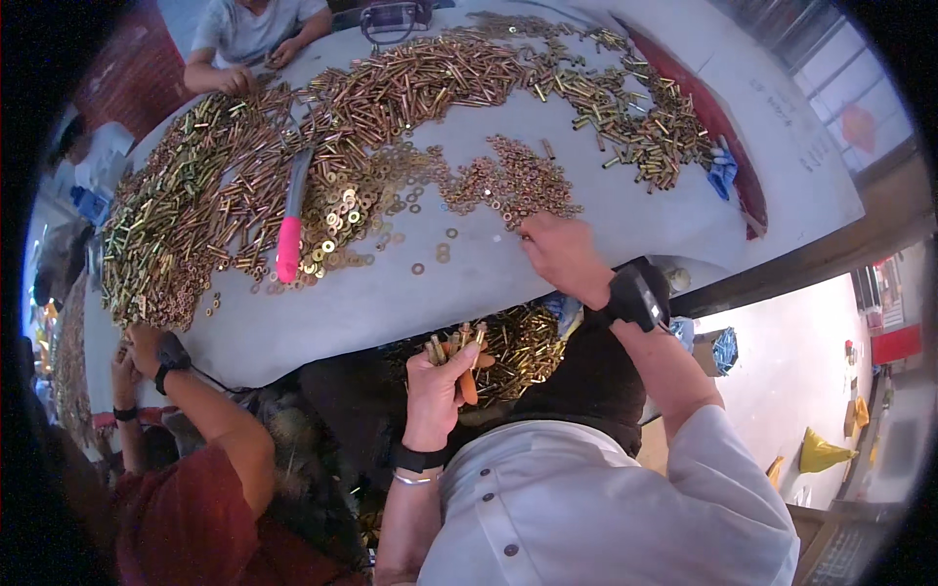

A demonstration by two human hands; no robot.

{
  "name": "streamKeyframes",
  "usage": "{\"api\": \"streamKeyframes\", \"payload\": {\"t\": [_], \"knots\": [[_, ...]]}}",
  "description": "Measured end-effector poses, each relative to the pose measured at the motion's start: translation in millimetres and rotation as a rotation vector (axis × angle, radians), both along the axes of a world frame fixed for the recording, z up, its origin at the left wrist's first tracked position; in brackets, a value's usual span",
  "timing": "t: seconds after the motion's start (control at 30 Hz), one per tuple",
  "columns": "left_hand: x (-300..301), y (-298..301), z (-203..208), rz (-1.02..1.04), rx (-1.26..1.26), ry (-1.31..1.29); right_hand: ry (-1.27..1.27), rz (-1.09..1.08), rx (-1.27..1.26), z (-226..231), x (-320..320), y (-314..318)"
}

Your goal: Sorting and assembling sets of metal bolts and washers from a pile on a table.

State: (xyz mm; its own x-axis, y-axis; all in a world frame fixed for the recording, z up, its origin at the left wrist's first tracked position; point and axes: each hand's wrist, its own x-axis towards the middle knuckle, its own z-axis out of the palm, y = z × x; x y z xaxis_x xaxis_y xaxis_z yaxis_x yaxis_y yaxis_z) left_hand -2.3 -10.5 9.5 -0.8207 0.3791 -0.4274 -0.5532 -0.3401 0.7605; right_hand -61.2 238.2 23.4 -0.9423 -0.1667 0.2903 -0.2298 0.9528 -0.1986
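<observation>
My left hand [436,391], a metal band and dark strap at its wrist, is closed around several brass-coloured metal sleeves [437,348] over my lap. Orange covers show at its fingers. Out over the table my right hand [565,256] reaches the near edge of a heap of small coppery nuts [513,181]. Its fingertips are pressed together there, and what they hold, if anything, is hidden. Below the table edge, beside my left hand, lies a mass of brass-coloured metal pieces [523,347].
Long heaps of metal sleeves [420,83] cover the table's [469,283] far side and left. Loose washers [337,215] lie near a metal tool with a pink handle [288,249]. A person in red [195,498] works at my left, another person [259,39] across. A blue cloth [722,173] lies right.
</observation>
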Motion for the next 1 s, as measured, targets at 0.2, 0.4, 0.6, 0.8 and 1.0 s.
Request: {"api": "streamKeyframes", "payload": {"t": [0.2,0.4,0.6,0.8,1.0], "knots": [[-1.3,1.5,5.4,-0.033,-0.092,0.026,-0.399,-0.023,-0.871,23.0,26.5,-36.4],[-2.1,4.9,1.1,-0.035,0.055,0.031,-0.689,0.200,-1.238,18.2,37.7,-61.0],[1.5,8.6,-8.7,-0.002,0.076,0.142,-0.718,0.121,-1.115,27.1,42.7,-63.7],[-0.3,-3.8,1.0,-0.207,-0.042,0.047,-0.695,0.121,-1.096,24.4,48.1,-61.0],[4.8,3.9,-10.3,-0.067,0.116,0.079,-0.677,0.091,-1.117,32.2,50.5,-67.7]]}}
